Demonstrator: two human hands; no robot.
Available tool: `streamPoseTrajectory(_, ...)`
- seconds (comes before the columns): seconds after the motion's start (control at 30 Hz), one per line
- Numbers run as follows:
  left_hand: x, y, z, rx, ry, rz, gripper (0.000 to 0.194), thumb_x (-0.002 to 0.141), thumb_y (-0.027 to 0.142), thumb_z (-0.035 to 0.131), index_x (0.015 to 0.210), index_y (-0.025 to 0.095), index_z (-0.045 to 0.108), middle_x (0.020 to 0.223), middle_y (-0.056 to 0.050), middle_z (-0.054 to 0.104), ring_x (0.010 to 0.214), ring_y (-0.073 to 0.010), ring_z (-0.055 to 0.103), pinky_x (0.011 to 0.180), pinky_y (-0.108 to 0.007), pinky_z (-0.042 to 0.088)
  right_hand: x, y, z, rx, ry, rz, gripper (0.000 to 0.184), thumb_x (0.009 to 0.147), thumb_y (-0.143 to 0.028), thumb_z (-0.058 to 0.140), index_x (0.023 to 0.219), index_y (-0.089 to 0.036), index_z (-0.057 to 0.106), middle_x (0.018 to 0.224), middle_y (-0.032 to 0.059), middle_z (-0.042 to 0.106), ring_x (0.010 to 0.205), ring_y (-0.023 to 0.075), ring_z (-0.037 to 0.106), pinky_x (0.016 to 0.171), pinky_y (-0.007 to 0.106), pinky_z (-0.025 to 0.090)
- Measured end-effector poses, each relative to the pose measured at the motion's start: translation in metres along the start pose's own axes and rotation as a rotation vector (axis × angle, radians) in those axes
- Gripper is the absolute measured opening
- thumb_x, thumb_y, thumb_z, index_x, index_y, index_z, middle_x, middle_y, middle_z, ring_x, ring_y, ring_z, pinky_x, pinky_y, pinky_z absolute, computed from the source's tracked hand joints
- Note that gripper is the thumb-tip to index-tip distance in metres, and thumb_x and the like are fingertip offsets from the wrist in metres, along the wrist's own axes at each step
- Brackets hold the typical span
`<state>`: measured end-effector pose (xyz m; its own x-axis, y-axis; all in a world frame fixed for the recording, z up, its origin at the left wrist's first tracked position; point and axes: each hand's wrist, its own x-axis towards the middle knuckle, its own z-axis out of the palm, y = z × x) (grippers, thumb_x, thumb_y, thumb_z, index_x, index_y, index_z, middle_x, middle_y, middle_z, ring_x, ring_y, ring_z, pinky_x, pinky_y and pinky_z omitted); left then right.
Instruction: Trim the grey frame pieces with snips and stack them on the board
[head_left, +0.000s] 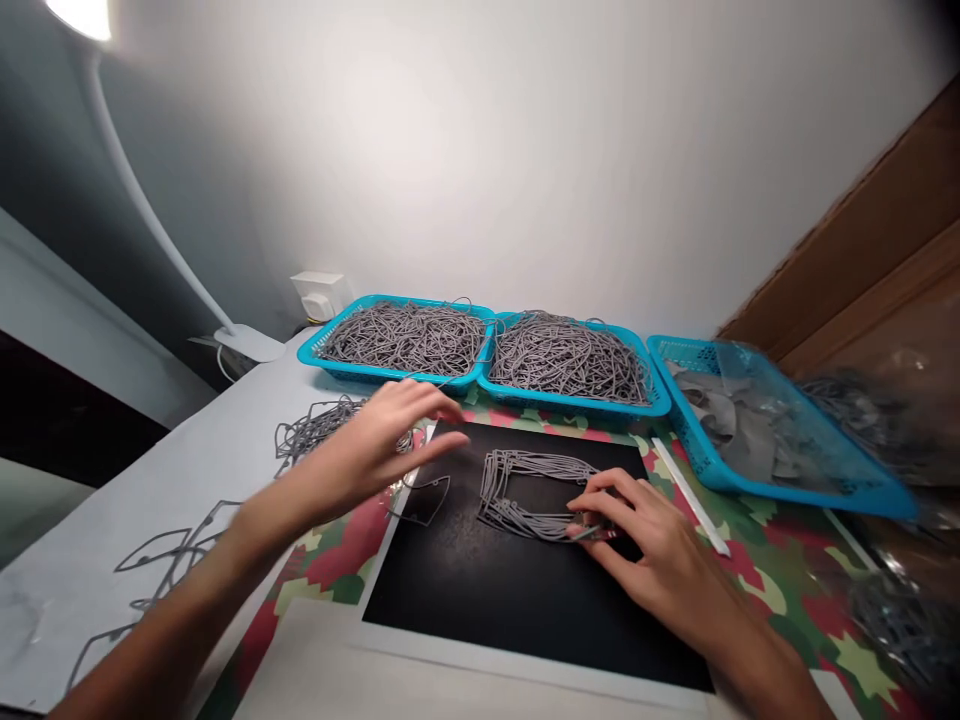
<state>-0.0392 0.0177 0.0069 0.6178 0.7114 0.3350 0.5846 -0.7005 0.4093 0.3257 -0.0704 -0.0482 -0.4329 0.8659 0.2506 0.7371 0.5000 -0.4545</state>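
My left hand (394,432) hovers over the left edge of a black mat (480,600), thumb and fingers apart, holding nothing. Below it lies a single thin grey rectangular loop (442,503), like a rubber gasket, partly on the mat. A stack of similar grey loops (551,464) rests on the mat, lined up into a rough rectangle. My right hand (649,540) is closed on the stack's right end, which its fingers partly hide. Something small, shiny and reddish shows between those fingertips; I cannot make it out.
Two blue baskets (390,378) (577,403) heaped with grey loops stand at the back. Another blue basket (795,495) holds flat grey pieces. Loose loops (319,425) lie left. A white strip (691,497), a lamp (142,205) and plastic bags (900,610) flank the work area.
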Motion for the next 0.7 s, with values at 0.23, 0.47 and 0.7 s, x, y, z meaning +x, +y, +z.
streamPoseTrajectory(0.23, -0.069, -0.022, 0.004, 0.023, -0.2, -0.045, 0.014, 0.114, 0.04, 0.069, 0.115, 0.029, 0.077, 0.114, -0.003, 0.075, 0.105, -0.0237, 0.065, 0.092, -0.033, 0.05, -0.003, -0.004, 0.006, -0.083, 0.106, -0.026, 0.029, 0.108, -0.012, 0.055, 0.125, -0.031, 0.069, 0.128, 0.0081, 0.07, 0.098, 0.0283, 0.073, 0.081, 0.041, 0.058)
streamPoseTrajectory(0.47, -0.089, -0.015, 0.049, 0.077, 0.019, 0.013, 0.032, 0.124, 0.036, 0.046, 0.099, 0.023, 0.061, 0.096, -0.004, 0.068, 0.086, -0.0221, 0.06, 0.081, -0.034, 0.046, 0.0, 0.0, 0.004, -0.114, 0.09, -0.048, 0.03, 0.107, -0.007, 0.051, 0.119, -0.028, 0.069, 0.122, 0.0084, 0.07, 0.096, 0.0272, 0.072, 0.079, 0.04, 0.057)
streamPoseTrajectory(0.7, -0.09, 0.054, 0.047, -0.112, -0.244, 0.016, 0.02, 0.122, 0.031, 0.052, 0.105, 0.025, 0.059, 0.102, -0.002, 0.071, 0.087, -0.0204, 0.064, 0.079, -0.032, 0.049, -0.005, -0.033, 0.001, -0.137, 0.133, -0.185, 0.039, 0.098, -0.001, 0.051, 0.123, -0.026, 0.067, 0.115, 0.0078, 0.075, 0.086, 0.0251, 0.071, 0.076, 0.038, 0.055)
